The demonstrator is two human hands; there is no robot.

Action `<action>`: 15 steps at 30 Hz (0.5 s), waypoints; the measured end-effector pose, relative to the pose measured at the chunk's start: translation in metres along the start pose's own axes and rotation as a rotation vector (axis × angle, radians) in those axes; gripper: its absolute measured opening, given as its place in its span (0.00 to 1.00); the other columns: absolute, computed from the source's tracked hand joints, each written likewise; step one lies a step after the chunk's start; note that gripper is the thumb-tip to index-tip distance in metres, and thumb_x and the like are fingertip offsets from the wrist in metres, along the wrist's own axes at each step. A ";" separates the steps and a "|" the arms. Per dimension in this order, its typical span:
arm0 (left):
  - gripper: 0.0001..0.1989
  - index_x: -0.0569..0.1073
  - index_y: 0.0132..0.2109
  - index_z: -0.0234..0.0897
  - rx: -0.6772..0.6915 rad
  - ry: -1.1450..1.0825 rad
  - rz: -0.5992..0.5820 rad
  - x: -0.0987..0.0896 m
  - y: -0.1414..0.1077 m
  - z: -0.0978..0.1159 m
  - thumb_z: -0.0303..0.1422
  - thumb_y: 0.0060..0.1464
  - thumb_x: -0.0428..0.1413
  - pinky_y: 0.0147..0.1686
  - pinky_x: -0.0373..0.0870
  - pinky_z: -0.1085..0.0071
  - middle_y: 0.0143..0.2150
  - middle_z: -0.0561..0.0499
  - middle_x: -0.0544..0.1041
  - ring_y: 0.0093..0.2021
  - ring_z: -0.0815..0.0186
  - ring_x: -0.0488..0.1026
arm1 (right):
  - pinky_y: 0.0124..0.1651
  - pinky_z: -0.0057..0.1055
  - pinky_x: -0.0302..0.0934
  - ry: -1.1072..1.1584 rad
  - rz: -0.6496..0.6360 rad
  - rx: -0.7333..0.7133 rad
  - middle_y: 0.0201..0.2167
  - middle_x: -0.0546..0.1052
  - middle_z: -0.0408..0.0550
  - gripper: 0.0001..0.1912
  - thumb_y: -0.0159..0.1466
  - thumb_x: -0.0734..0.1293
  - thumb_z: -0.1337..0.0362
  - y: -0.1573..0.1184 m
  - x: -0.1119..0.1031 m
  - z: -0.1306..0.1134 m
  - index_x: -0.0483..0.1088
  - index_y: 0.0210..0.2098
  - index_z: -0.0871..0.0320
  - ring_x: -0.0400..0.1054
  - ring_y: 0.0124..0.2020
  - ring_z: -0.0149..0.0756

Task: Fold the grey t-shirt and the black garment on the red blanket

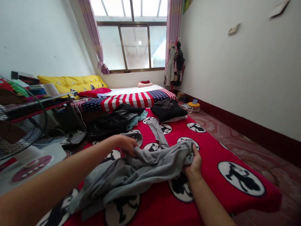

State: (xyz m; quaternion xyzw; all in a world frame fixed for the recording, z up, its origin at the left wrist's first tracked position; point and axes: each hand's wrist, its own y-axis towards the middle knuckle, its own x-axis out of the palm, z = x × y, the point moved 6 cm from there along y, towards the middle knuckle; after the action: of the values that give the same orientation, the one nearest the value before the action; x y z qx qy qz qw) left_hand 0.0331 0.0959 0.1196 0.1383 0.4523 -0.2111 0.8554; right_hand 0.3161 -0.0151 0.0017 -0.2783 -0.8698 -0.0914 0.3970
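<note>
A rumpled grey long-sleeved top (141,172) lies across the red patterned blanket (209,150), with one sleeve stretched away towards the far end. My left hand (125,145) is closed on the cloth near its upper left part. At the right end, my right hand (194,161) grips a bunched edge of the same garment, thumb on top. The cloth hides most of the fingertips. Part of the top hangs towards the near left in loose folds.
Beyond are a heap of dark clothes (110,121) and a folded black pile (168,111). A fan (21,122) stands at the left. Farther back is a bed with a striped cover (127,102). A small yellow stool (193,104) stands on the tiled floor at right.
</note>
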 end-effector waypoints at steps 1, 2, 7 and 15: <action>0.09 0.72 0.21 0.40 -0.030 0.000 0.038 -0.021 0.009 0.001 0.29 0.28 0.65 0.18 0.69 0.66 0.16 0.56 0.69 0.16 0.61 0.69 | 0.45 0.41 0.70 0.002 0.001 0.049 0.26 0.80 0.45 0.16 0.56 0.67 0.49 -0.002 0.003 0.001 0.75 0.31 0.57 0.76 0.35 0.41; 0.08 0.72 0.22 0.38 -0.059 0.000 0.078 -0.043 0.020 0.002 0.28 0.30 0.64 0.20 0.71 0.65 0.17 0.55 0.70 0.18 0.60 0.71 | 0.45 0.41 0.70 0.000 -0.006 0.101 0.27 0.80 0.46 0.17 0.56 0.67 0.49 -0.005 0.006 0.003 0.75 0.32 0.57 0.76 0.36 0.42; 0.10 0.72 0.41 0.27 -0.075 -0.001 0.557 -0.127 0.054 0.029 0.24 0.53 0.49 0.55 0.65 0.59 0.51 0.40 0.72 0.54 0.54 0.72 | 0.45 0.37 0.69 -0.039 -0.165 0.163 0.39 0.80 0.48 0.20 0.56 0.67 0.48 -0.014 0.023 0.003 0.73 0.41 0.56 0.74 0.44 0.41; 0.24 0.66 0.56 0.36 0.195 0.015 0.641 -0.001 -0.017 0.065 0.27 0.52 0.57 0.65 0.53 0.56 0.65 0.37 0.57 0.68 0.51 0.53 | 0.35 0.30 0.66 -0.396 -0.247 0.012 0.45 0.77 0.52 0.24 0.55 0.70 0.49 -0.019 0.029 0.007 0.70 0.45 0.56 0.73 0.42 0.41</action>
State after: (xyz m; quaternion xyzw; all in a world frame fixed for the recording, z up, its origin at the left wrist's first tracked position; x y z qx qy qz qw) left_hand 0.0710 0.0532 0.1556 0.3565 0.3694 0.0274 0.8577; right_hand 0.2859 -0.0161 0.0200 -0.1798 -0.9587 -0.0778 0.2062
